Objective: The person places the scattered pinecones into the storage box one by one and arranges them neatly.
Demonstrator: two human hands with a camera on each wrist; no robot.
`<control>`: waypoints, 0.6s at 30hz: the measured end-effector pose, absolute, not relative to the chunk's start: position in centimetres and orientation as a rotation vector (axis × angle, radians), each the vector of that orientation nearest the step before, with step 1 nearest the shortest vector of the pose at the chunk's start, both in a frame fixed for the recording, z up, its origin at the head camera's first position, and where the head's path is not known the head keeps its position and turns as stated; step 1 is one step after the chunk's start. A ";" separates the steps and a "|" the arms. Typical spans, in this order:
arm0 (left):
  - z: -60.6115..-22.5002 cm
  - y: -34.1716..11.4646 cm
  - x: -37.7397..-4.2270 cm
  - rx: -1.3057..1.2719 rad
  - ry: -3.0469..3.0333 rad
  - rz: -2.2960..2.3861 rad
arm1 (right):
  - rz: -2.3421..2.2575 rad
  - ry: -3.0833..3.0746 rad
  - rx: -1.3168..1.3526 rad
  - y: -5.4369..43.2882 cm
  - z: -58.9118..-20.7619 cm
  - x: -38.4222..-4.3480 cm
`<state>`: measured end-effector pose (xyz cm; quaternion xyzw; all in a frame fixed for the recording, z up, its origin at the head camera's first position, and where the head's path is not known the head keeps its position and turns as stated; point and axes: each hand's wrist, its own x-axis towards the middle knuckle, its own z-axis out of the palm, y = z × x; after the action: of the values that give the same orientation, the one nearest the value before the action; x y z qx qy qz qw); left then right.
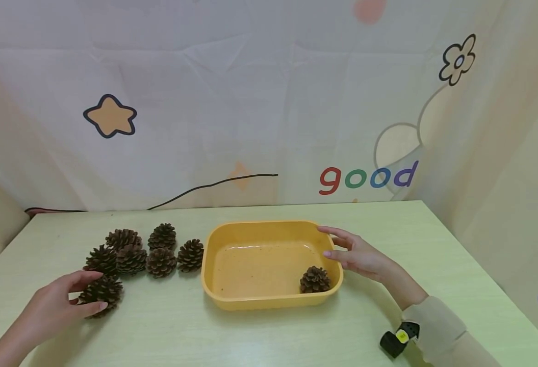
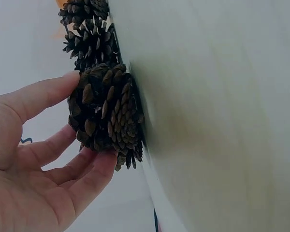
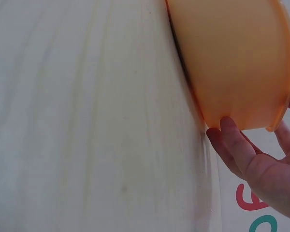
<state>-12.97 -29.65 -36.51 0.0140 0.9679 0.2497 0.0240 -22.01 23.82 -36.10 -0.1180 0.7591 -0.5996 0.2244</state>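
Observation:
At the left of the table, my left hand (image 1: 54, 307) grips a brown pine cone (image 1: 102, 294), thumb on one side and fingers on the other. The left wrist view shows that pine cone (image 2: 104, 108) close up, at the table surface. My right hand (image 1: 362, 256) holds the right end of a yellow plastic basin (image 1: 269, 302), with the thumb over the rim. Seen from the right wrist, fingers (image 3: 239, 145) touch the basin's outer wall (image 3: 232, 63). One pine cone (image 1: 315, 280) lies inside the basin, in its near right corner.
Several more pine cones (image 1: 131, 259) sit clustered behind my left hand, the rightmost pine cone (image 1: 190, 256) close beside the basin's left end. The pale table (image 1: 269, 336) ends at a printed cloth backdrop (image 1: 232, 112). A black strapped device (image 1: 399, 339) is at my right wrist.

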 end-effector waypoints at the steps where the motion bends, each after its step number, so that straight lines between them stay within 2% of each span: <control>1: -36.5 -29.7 -13.0 0.038 2.990 0.763 | -1.655 2.093 -0.328 23.8 -36.1 -22.0; 18: -36.4 -29.7 -13.2 0.065 2.980 0.739 | -1.658 2.098 -0.318 23.7 -36.1 -22.0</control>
<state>-13.18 -29.72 -36.39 0.0212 0.9698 0.2405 0.0352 -21.96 23.74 -36.08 -0.1150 0.7595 -0.6004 0.2225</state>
